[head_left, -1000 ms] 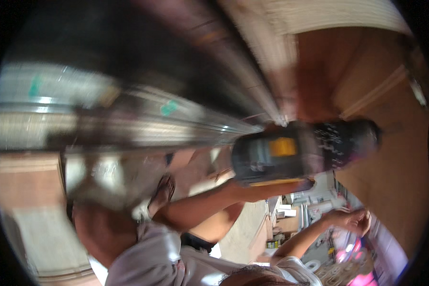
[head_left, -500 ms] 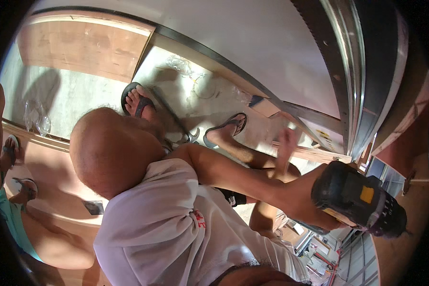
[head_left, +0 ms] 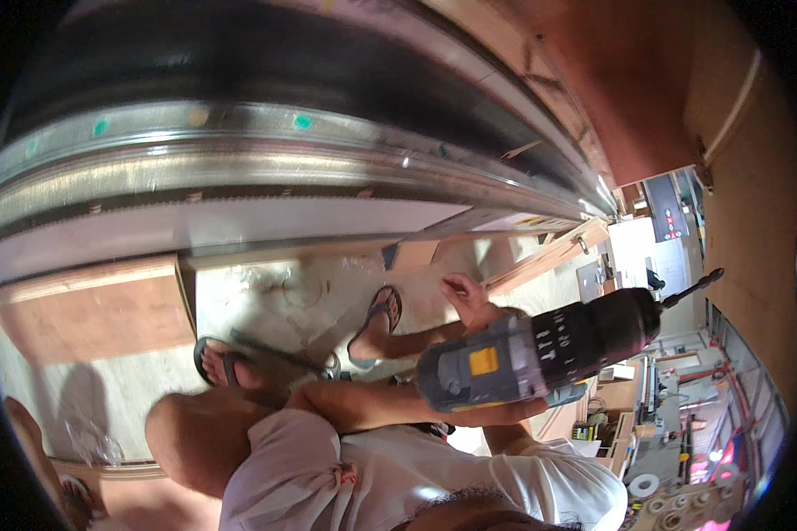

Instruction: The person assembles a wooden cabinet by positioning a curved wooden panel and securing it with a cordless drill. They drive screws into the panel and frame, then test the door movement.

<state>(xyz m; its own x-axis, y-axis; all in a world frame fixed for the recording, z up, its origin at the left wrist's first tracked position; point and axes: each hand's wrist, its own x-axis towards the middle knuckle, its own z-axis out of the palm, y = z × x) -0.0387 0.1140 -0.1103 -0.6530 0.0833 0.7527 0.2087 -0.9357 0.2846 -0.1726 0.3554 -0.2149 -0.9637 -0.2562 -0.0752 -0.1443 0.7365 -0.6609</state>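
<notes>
My left hand (head_left: 514,410) is wrapped round the underside of a grey and black cordless drill (head_left: 496,363). From its chuck a long dark twist bit (head_left: 695,288) points up and right, in front of a brown wooden panel (head_left: 753,212). Whether the tip touches the panel I cannot tell. Beyond the drill, my right hand (head_left: 469,299) hangs in the air above the floor with its fingers loosely bent and apart. Nothing shows in it. The drill hides part of my right forearm.
A long metal-edged dark frame (head_left: 266,168) crosses the upper left. By my sandalled feet lies a hammer-like tool (head_left: 283,352). Clear plastic wrap (head_left: 93,442) and a wooden board (head_left: 88,310) are to the left. Another person's leg (head_left: 27,429) shows there. Shelves and tape rolls (head_left: 644,485) stand lower right.
My view has turned, bringing the metal-edged frame across the top. The drill now appears nearer the middle, its bit angled upward instead of down to the right. My left hand still holds it.
</notes>
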